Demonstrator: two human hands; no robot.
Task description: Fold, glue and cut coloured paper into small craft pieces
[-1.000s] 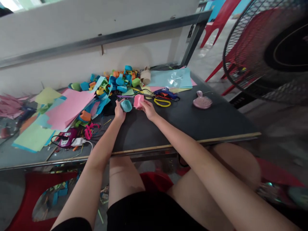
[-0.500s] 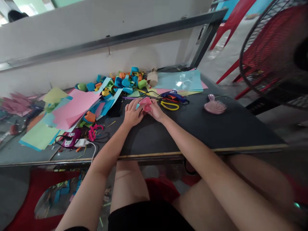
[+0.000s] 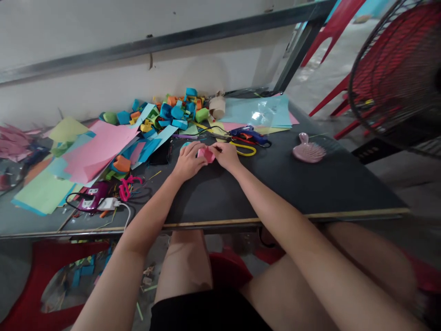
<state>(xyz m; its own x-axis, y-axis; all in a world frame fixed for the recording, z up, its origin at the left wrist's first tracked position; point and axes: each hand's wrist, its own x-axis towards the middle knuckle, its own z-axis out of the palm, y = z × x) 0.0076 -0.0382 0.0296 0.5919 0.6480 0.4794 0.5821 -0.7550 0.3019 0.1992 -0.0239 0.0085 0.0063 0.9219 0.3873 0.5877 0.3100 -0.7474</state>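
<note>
Between my two hands, low over the dark tabletop, is a small folded pink paper piece shaped like a little open box. My left hand is closed around its left side, and a bit of light blue shows by those fingers. On the other side my right hand pinches the pink paper's edge with thumb and fingers. Just beyond my right hand lie scissors with yellow handles and a blue glue gun.
Colourful folded paper pieces are heaped along the wall. Paper sheets and a purple power strip with cables lie at left. A pink hairbrush rests at right, near a fan. Light blue sheets sit behind.
The pink paper has been turned, and its open side now faces more towards me. My right hand has shifted its grip to the upper right edge. The camera view has tilted down slightly.
</note>
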